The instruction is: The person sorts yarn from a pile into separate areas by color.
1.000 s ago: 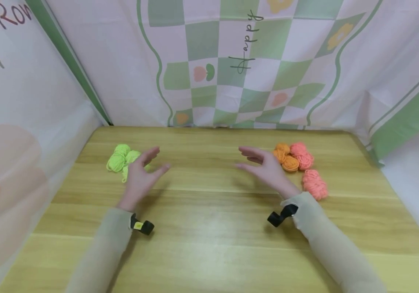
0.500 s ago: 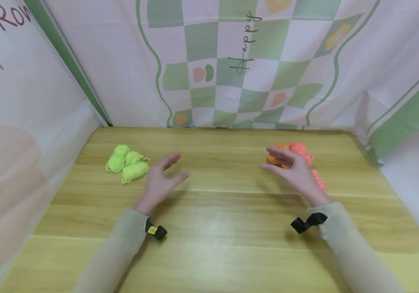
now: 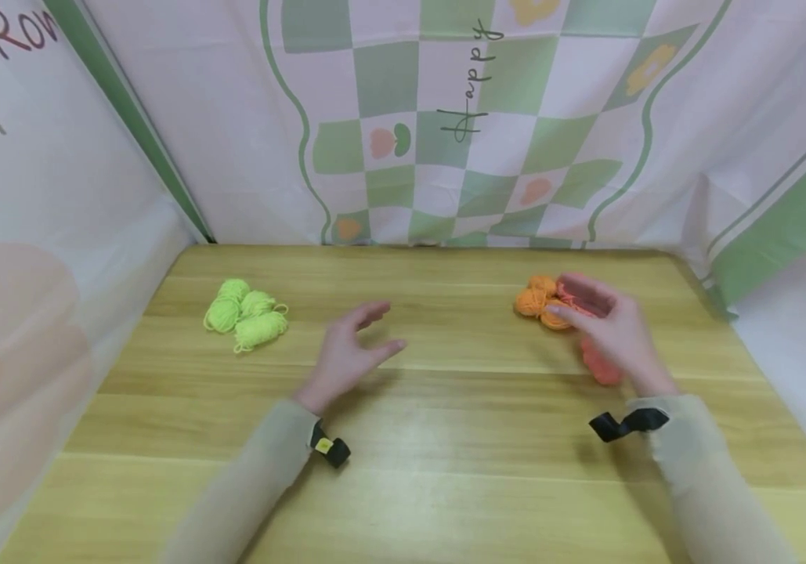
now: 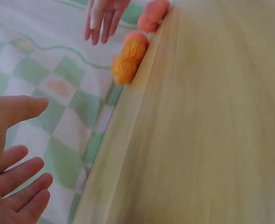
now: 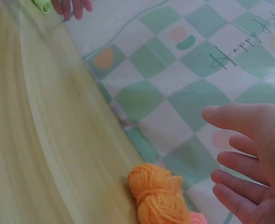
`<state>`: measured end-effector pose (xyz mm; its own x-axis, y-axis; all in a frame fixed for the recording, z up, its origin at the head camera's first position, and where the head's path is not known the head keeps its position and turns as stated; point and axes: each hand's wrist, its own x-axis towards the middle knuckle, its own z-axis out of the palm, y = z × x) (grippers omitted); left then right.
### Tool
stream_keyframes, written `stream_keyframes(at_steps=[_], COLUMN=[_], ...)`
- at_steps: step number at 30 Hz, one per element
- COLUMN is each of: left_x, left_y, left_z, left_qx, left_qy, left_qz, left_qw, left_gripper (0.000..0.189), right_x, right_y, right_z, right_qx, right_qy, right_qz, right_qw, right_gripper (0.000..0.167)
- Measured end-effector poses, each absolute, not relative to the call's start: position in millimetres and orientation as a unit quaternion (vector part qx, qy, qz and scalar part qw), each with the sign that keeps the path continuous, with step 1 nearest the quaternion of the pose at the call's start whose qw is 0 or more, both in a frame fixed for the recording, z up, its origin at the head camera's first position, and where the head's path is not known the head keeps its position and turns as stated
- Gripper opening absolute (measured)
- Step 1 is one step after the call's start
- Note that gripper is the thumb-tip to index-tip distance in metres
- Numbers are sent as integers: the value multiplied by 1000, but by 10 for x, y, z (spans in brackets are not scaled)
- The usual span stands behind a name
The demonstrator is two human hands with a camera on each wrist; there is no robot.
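**Nothing gripped, all approach: a few pointers**

Right fingers (image 5: 242, 164) first: they're loosely extended with a wide gap on the thumb side and nothing in it. Left fingers (image 4: 23, 178) are much the same, relaxed and holding nothing.

The right hand (image 3: 617, 329) hangs over the right-hand part of the table (image 3: 417, 446), with the orange yarn balls (image 3: 531, 303) bunched just past the fingertips and the pink yarn (image 3: 599, 364) partly behind it. From the head view I can't really tell how much of the pink is hidden, but the wrist views make the hand look clear of the wool. The left hand (image 3: 342, 356) is above the middle, well apart from the lime green yarn (image 3: 251, 325) that's clumped on the far left.

My take, if the right hand is lining up on a ball: come straight down and settle on one before closing in, because the orange ones sit tight together and a sideways swipe would probably roll the neighbours. Pinch around the fat middle, fairly lightly; yarn should squash, and grabbing one loose strand could unravel it. Lift gently in case strands are tangled.

Left hand's fine waiting there imo. Just keep the sleeves (image 3: 706, 454) off the wool.
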<state>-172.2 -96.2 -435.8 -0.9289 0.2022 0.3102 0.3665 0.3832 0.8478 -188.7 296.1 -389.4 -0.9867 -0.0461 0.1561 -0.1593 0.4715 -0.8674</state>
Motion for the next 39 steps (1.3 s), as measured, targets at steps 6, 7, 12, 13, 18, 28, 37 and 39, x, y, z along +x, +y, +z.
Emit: stream_keyframes(at_steps=[6,7,12,13,18,28,37,39], left_x=[-1781,-1796,-1877,-1894,-1998,-2207,-2371,-2408], left_y=[-667,-618,-375,-329,-85,402,696,747], left_z=[-4356,-4358,-4345,-4340,-4345,-4333,-4377,-4390], left_qx=[-198,-206,-234,-237,-238,-233,-218,-216], left_qy=[-821,-818,-802,-800,-799,-794,-807,-809], left_qz=[-533,-534,-547,-549,-552,-561,-549,-546], left_qw=[61,59,40,36,15,-20,-26,-27], left_gripper=[63,63,62,62,64,65,68,68], right_x=[-1977,-2000,-2127,-2152,-2254,-2393,-2502,-2529], right_y=[3029,3040,3085,3091,3114,3135,3138,3137], right_z=[-3867,-3865,-3860,-3862,-3880,-3905,-3865,-3868], right_qx=[38,36,34,35,31,33,18,20], right_qy=[-867,-869,-875,-876,-875,-878,-893,-896], right_qz=[496,493,482,480,484,478,449,444], right_qw=[44,40,29,27,19,1,-15,-18], right_gripper=[65,67,70,69,69,70,65,62])
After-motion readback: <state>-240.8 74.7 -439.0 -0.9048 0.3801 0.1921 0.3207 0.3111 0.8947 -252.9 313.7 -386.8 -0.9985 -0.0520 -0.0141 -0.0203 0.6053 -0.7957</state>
